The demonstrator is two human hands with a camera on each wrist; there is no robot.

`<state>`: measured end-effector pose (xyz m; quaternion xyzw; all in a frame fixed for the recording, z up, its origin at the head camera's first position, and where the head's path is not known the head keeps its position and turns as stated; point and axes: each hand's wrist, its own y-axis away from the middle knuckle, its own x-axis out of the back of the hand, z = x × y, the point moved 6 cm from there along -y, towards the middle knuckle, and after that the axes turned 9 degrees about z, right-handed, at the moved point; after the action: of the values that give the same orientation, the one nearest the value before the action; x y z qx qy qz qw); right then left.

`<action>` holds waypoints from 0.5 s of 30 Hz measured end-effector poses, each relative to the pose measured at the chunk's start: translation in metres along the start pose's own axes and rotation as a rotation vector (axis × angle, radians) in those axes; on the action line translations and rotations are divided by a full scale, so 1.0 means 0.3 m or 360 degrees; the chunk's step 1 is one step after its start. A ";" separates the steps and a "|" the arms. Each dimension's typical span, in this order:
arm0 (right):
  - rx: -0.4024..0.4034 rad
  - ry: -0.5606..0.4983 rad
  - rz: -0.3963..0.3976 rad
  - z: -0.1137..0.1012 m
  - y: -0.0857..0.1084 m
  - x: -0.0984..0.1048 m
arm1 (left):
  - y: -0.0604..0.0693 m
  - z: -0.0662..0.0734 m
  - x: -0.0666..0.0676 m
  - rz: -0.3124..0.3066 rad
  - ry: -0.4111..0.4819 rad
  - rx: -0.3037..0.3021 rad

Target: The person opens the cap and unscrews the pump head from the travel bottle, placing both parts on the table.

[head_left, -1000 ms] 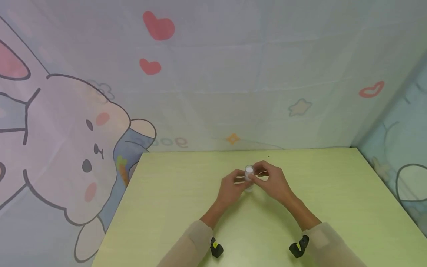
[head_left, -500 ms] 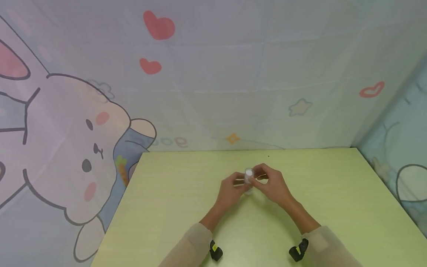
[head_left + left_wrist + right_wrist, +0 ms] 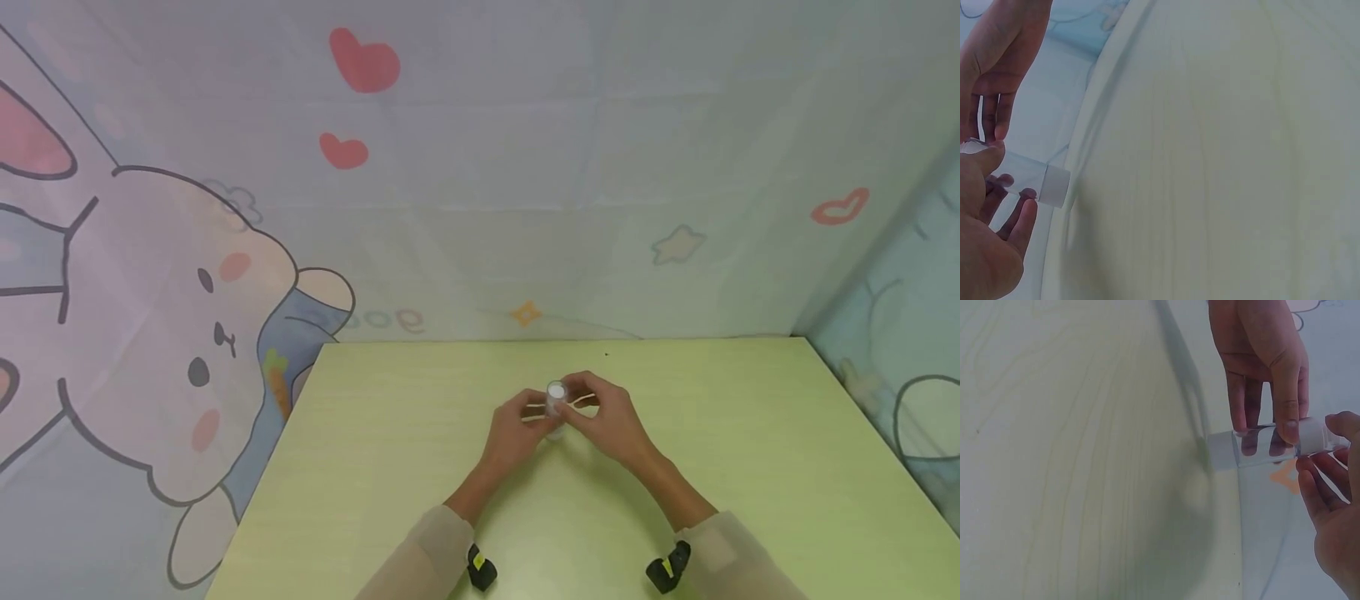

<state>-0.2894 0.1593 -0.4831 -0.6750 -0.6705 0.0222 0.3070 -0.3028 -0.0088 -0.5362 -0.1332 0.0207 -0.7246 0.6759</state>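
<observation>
A small clear cylindrical bottle stands roughly upright between the two hands, over the far middle of the table. Its lower end is white, and a white band circles it near the upper end. My left hand grips the clear body, thumb on one side and fingers on the other. At the upper end, my right hand pinches the clear top between thumb and fingers; that hand shows at the lower right in the right wrist view. Whether the base touches the table cannot be told.
The pale yellow-green table ends at a back edge just beyond the hands. Behind it hangs a printed cloth with hearts and a rabbit. Black wrist cameras sit at both sleeves.
Both hands have come slightly nearer the body with the bottle held between them, then shifted a little left. Their hold looks much the same. The head view has also shifted slightly.
</observation>
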 end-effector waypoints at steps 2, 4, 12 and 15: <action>-0.0011 -0.0004 -0.0010 -0.002 0.003 -0.001 | 0.006 -0.002 0.001 -0.0003 -0.0002 0.0019; -0.0020 -0.0009 -0.0020 -0.003 0.006 -0.001 | 0.012 0.000 0.001 -0.0002 -0.0001 0.0018; -0.0022 -0.0014 -0.0013 0.007 0.008 -0.010 | 0.019 -0.003 0.007 0.0008 -0.0010 -0.0005; -0.0024 -0.0017 -0.0008 0.007 0.011 -0.012 | 0.021 -0.004 0.007 0.0015 -0.0021 -0.0006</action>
<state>-0.2878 0.1572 -0.4875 -0.6755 -0.6740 0.0200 0.2985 -0.2970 -0.0116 -0.5383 -0.1390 0.0182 -0.7206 0.6790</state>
